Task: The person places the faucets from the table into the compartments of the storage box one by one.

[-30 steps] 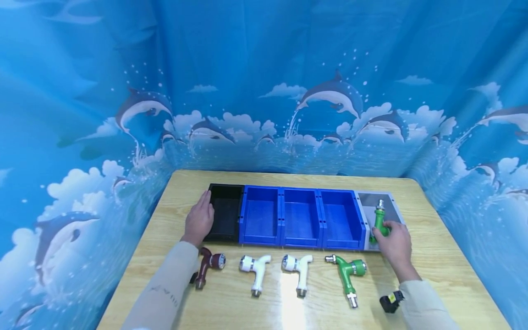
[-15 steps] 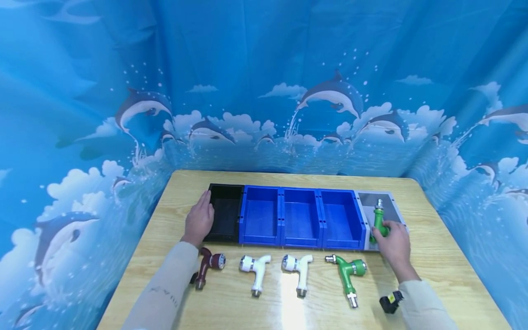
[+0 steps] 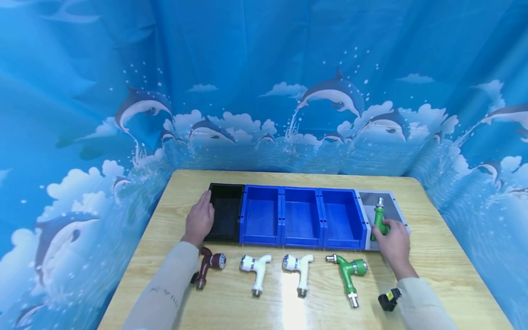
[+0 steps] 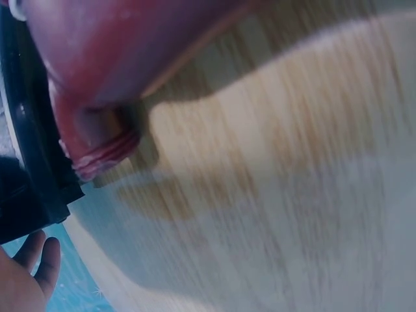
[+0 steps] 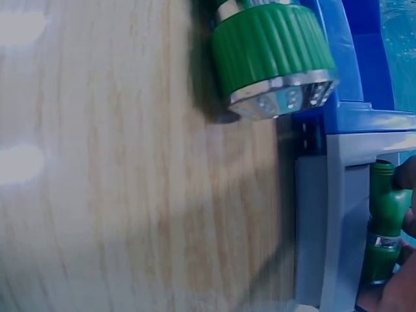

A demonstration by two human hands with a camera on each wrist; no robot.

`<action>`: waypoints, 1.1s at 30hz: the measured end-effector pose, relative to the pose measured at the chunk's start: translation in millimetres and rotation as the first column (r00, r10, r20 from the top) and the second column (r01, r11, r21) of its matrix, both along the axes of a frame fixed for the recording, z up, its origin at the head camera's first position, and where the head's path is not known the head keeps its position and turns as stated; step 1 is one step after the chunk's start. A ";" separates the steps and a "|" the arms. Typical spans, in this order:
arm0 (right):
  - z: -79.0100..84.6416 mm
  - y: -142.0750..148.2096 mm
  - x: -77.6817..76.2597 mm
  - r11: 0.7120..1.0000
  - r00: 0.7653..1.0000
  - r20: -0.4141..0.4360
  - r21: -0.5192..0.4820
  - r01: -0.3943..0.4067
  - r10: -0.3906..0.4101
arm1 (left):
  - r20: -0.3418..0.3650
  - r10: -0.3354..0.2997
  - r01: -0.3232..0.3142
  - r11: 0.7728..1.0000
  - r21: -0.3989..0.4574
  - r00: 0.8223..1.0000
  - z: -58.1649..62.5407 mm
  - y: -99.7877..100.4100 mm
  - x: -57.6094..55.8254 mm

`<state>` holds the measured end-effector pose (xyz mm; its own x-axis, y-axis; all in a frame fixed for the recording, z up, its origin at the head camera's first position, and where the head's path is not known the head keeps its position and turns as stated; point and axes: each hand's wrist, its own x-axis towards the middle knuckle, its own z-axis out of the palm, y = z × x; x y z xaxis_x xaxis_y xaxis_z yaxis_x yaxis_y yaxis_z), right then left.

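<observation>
In the head view my right hand reaches into the grey bin at the right end of the row. Thumb and fingers grip a green tap, its metal spout end pointing to the back; the right wrist view shows its green body behind the bin wall. Fingers straight, my left hand lies against the left side of the black bin. Close to that wrist is a maroon tap, large in the left wrist view.
Three blue bins join the black and grey ones. In front lie two white taps, one left and one right, and another green tap. A dolphin-print curtain surrounds the wooden table.
Hardly anything differs. The right hand and the green tap in it have shifted very slightly within the grey bin; the left hand stays in place.
</observation>
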<state>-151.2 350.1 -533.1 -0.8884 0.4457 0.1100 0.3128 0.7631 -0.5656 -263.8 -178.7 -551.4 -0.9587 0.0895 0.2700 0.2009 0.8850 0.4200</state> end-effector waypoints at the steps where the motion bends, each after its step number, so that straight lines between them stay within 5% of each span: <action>1: -0.2 0.2 -0.4 1.000 1.000 -0.006 0.006 -0.004 0.004 | -0.002 -0.001 0.001 1.000 0.002 1.000 0.4 0.2 0.4; 17: -25.4 6.4 -1.6 0.986 0.987 -0.108 0.127 -0.109 0.123 | -0.014 -0.003 0.003 1.000 0.007 1.000 -2.6 1.1 3.7; 33: -27.7 5.6 -11.5 0.989 0.984 -0.144 0.122 -0.085 0.102 | -0.014 0.000 0.000 1.000 0.003 1.000 -0.1 0.9 0.9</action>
<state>-162.6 355.7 -560.7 -0.8951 0.3385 0.2903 0.1558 0.8474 -0.5076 -262.9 -177.8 -551.4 -0.9549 0.0891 0.2832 0.2070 0.8837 0.4199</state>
